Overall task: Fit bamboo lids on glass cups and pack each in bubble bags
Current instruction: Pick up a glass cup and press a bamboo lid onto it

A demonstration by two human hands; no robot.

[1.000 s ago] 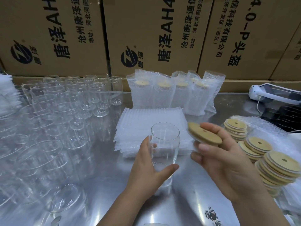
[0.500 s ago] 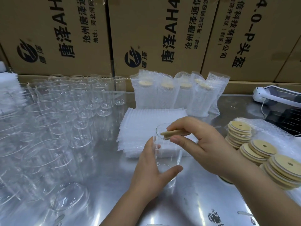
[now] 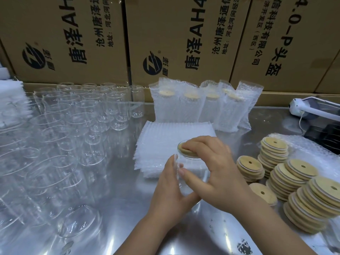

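Note:
My left hand (image 3: 170, 192) grips a clear glass cup (image 3: 184, 183) standing on the steel table in the middle. A round bamboo lid (image 3: 187, 152) lies on the cup's rim, and the fingers of my right hand (image 3: 215, 172) press down on it, hiding most of the lid. Behind the cup lies a flat stack of white bubble bags (image 3: 165, 137). Stacks of bamboo lids (image 3: 298, 188) stand to the right. Several packed cups in bubble bags (image 3: 200, 105) stand upright at the back.
Many empty glass cups (image 3: 70, 129) crowd the left half of the table. Cardboard boxes (image 3: 174, 37) wall off the back. A white device (image 3: 312, 107) with a cord lies at the far right, beside a sheet of bubble wrap (image 3: 312, 151).
My right hand brought the bamboo lid from the right over to the cup, laid it flat on the rim and now presses on it. My left hand has kept its grip on the cup.

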